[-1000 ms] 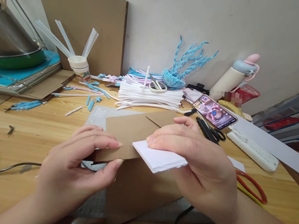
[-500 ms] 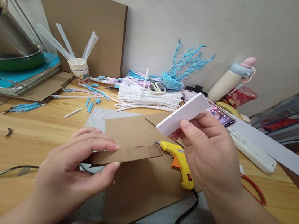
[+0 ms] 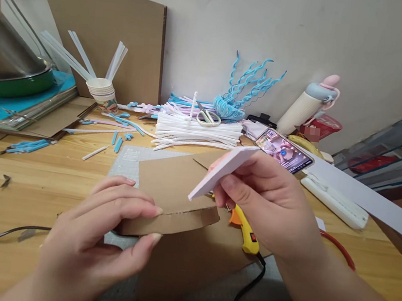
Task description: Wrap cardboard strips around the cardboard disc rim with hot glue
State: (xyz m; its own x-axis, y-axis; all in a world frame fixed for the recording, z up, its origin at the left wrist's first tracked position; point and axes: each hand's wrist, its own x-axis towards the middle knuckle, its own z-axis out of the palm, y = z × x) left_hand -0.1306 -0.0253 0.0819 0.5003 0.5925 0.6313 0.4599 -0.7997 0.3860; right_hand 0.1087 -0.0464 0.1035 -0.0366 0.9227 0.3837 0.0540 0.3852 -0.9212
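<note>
A brown cardboard piece (image 3: 185, 223) with a narrow edge strip facing me is pinched between the thumb and fingers of my left hand (image 3: 103, 226). My right hand (image 3: 261, 197) grips a small white board piece (image 3: 222, 170), tilted and held just above the cardboard's right part, apart from it. Below my right hand lies a yellow hot glue gun (image 3: 249, 234) with an orange trigger; its nozzle is mostly hidden behind my fingers. Under both hands a larger cardboard sheet (image 3: 185, 275) rests on a grey cutting mat (image 3: 126, 161).
White pipe cleaners (image 3: 197, 133) are piled at the back, scissors (image 3: 208, 117) on top. Nearby stand a blue coiled pipe-cleaner piece (image 3: 230, 107), paper cups (image 3: 101, 94) with glue sticks, and a leaning bottle (image 3: 301, 106). A phone (image 3: 285, 151) lies right; the glue gun's black cord (image 3: 241, 297) runs frontward.
The white board piece has come down and left toward the cardboard, its face tilting flatter. My right hand now covers the glue gun's front, and the cardboard in my left hand has turned slightly.
</note>
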